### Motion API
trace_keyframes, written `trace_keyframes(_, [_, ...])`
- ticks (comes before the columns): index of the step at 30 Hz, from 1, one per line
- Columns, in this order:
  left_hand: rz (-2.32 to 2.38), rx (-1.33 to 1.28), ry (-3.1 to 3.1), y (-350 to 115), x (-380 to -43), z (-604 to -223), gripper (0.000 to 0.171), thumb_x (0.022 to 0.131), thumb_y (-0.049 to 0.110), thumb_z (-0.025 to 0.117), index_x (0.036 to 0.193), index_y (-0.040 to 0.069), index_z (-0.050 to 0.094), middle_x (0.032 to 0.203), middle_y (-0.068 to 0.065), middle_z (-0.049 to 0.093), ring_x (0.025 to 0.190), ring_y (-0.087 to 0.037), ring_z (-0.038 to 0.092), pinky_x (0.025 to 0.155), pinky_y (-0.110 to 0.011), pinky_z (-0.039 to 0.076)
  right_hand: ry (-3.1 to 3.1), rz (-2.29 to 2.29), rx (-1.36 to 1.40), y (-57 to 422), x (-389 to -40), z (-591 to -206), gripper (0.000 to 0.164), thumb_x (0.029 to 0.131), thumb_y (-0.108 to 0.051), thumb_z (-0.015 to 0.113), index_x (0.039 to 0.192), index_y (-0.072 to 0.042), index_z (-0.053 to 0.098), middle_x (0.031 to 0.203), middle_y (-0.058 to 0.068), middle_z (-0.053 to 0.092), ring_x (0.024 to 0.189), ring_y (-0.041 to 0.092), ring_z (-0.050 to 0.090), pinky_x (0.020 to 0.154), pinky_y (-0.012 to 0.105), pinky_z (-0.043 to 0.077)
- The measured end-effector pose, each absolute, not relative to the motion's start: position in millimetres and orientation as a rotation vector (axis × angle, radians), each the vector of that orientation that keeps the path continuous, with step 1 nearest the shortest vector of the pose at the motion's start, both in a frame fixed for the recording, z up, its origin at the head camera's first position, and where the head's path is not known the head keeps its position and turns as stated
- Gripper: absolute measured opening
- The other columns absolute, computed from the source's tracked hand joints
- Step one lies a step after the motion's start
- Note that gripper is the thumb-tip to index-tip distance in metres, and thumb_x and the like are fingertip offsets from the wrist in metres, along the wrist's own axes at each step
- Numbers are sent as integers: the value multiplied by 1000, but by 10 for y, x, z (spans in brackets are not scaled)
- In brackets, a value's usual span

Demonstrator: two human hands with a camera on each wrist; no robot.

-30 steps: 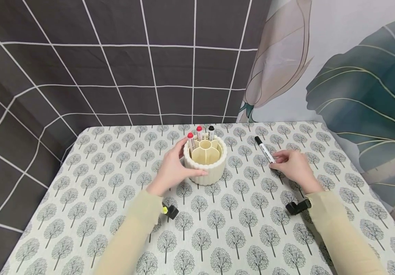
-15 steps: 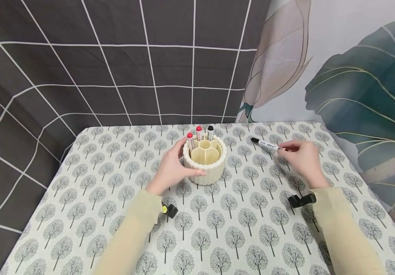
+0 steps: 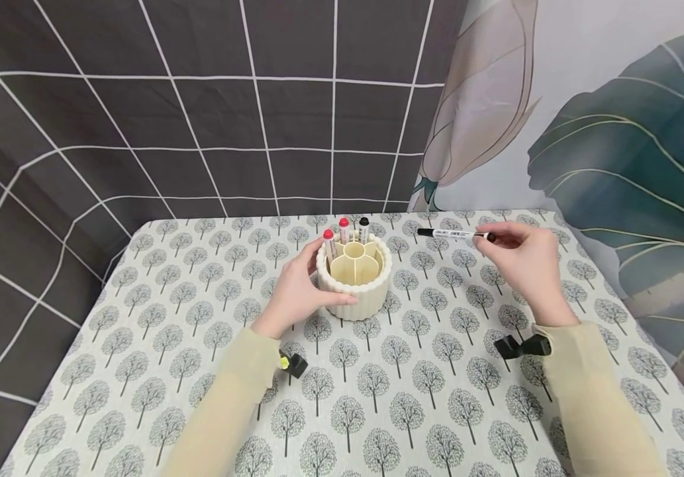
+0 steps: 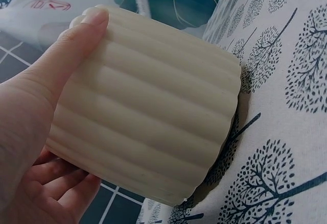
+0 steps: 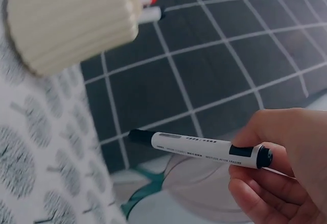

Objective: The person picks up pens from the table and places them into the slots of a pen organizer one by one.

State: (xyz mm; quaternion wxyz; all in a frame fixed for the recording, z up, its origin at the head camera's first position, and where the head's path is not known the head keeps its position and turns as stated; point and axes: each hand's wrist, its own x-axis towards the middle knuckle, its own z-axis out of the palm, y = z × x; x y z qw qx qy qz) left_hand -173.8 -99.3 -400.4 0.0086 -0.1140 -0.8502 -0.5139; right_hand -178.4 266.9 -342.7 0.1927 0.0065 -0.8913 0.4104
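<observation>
My left hand (image 3: 295, 293) grips the side of a cream, ribbed pen holder (image 3: 361, 303), which stands on the table. In the left wrist view its thumb lies along the holder's wall (image 4: 153, 101) and the other fingers are at the opposite side. Inside the holder, two red-capped markers (image 3: 330, 246) and one black-capped marker (image 3: 364, 229) stand upright toward the back; the front compartments hold nothing visible. To the right, my right hand (image 3: 526, 265) pinches a white marker (image 5: 191, 148) by its rear end. That marker lies nearly level above the table, its black cap pointing left at the holder.
A cloth with a tree print (image 3: 377, 397) covers the table. Behind it hangs a dark gridded backdrop (image 3: 294, 119), with a leaf-patterned curtain (image 3: 634, 152) at the right. Each wrist carries a small black camera mount (image 3: 523, 346).
My right hand has lifted the marker off the table and swung it from slanted to nearly level, cap leftward. The left hand and pen holder stay where they were.
</observation>
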Motion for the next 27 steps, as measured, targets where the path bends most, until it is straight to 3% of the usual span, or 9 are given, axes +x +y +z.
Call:
trace_keyframes(8, [-1612,-358,-2658,-1000,-1723,-4014,134,49,60,97,158,14,35,153,-7,48,134,-23,51,109,-37,43,-2321,1290,85,2531,-1692,-3173,22,86,-14,82,106,-5,80,84,-12,70,71,3,66,68,11,52])
trace_keyframes(17, [-1633,-348,-2650,-1002,-1720,-4012,134,48,59,98,158,14,34,154,-6,47,134,-22,51,110,-37,43,-2147,1394,174,2394,-1591,-2890,23,83,-5,84,106,-2,80,81,4,69,67,13,64,67,16,55])
trace_keyframes(27, [-1618,-365,-2643,-997,-1723,-3995,133,49,57,98,157,14,35,153,-6,48,134,-23,51,110,-37,43,-2130,1475,287,2198,-1622,-2776,26,83,-4,85,108,-1,78,84,3,73,69,14,68,67,18,57])
